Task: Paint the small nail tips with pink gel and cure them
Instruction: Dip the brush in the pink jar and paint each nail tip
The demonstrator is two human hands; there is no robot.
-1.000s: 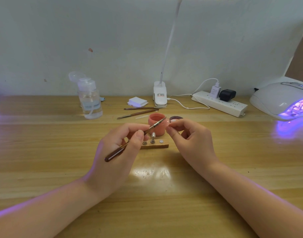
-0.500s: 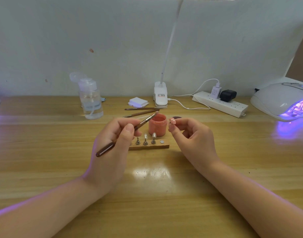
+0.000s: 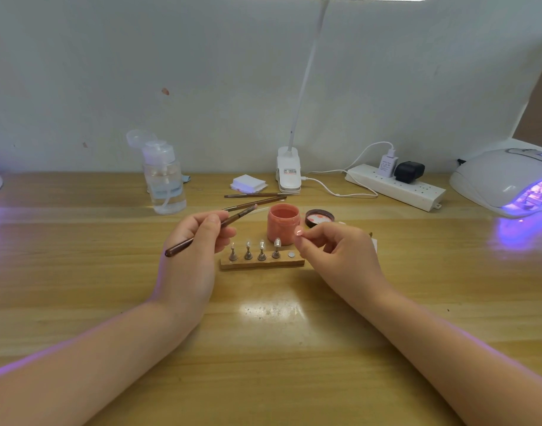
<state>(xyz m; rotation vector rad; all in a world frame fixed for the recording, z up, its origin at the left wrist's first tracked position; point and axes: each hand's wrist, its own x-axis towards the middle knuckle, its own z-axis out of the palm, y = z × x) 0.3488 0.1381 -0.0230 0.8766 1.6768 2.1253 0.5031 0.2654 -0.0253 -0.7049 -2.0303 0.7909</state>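
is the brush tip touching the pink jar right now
Apart. The head view shows the brush, held in the left hand, with its tip raised left of the pink jar, bare table showing between them.

Left hand (image 3: 199, 241) grips brush (image 3: 213, 229); right hand (image 3: 334, 250) pinches pink nail tip (image 3: 298, 232) beside gel jar (image 3: 283, 222).
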